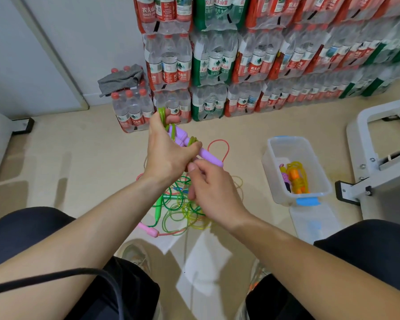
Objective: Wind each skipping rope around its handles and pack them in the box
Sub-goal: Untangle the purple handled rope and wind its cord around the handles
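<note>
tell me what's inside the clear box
One wound rope with orange handles and a yellow cord lies at the near end of the box. A dark purple item sits left of it, too hidden to identify. Whatever lies under them is covered.

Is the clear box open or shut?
Open. The clear box has no lid on; its lid lies on the floor beside it.

This is a storage room, I would say. Shrink-wrapped packs of bottled water (240,65) are stacked in several layers along the whole back wall, some with red labels and some with green. The floor (79,144) is plain beige, the wall (90,31) bare white. A grey cloth (121,78) lies on one low pack, and a white metal frame (365,125) stands at the right.
</note>
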The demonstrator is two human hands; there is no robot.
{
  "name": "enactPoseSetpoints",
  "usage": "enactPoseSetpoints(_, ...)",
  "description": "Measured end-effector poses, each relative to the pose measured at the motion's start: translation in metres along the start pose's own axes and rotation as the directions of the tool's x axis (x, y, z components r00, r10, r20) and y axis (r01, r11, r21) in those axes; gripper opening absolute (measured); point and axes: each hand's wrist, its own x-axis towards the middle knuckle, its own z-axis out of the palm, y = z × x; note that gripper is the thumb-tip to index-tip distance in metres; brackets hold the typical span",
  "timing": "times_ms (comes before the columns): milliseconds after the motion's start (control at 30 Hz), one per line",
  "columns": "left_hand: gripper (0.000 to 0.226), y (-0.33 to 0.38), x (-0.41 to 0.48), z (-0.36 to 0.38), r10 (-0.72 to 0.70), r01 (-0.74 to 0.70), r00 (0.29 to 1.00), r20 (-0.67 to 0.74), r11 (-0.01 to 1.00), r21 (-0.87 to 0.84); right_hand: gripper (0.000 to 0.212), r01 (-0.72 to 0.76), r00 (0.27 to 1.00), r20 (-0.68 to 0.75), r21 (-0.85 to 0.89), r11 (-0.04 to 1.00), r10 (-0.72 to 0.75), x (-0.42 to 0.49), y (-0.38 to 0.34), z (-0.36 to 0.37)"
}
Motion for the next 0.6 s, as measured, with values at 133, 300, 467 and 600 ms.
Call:
enactPoseSetpoints(133, 0.073, 0.007, 0.009, -0.008, -0.069, 0.062, 0.996, -0.06, 0.992, -0.11, 0.032, -0.101, 0.992, 0.102, 0.303, 0.948, 0.073, -0.012, 0.006, 0.018)
enactPoseSetpoints(300, 0.081, 0.01, 0.018, -0.022, -0.278, 0.293, 0.956, 0.096, 0.872, -0.391, 0.048, -0.169, 0.966, 0.23, 0.212, 0.963, 0.119, 0.007, 0.037, 0.006)
enactPoseSetpoints(467, 0.074, 0.019, 0.011, -0.03, -0.253, 0.4, 0.889, 0.381, 0.834, -0.38, 0.012, -0.088, 0.97, 0.241, 0.215, 0.973, 0.034, 0.031, 0.046, -0.031)
enactPoseSetpoints(600, 0.067, 0.021, 0.012, -0.039, -0.169, 0.359, 0.84, 0.516, 0.886, -0.295, 0.006, -0.045, 0.964, 0.267, 0.173, 0.984, -0.003, 0.04, 0.046, -0.047)
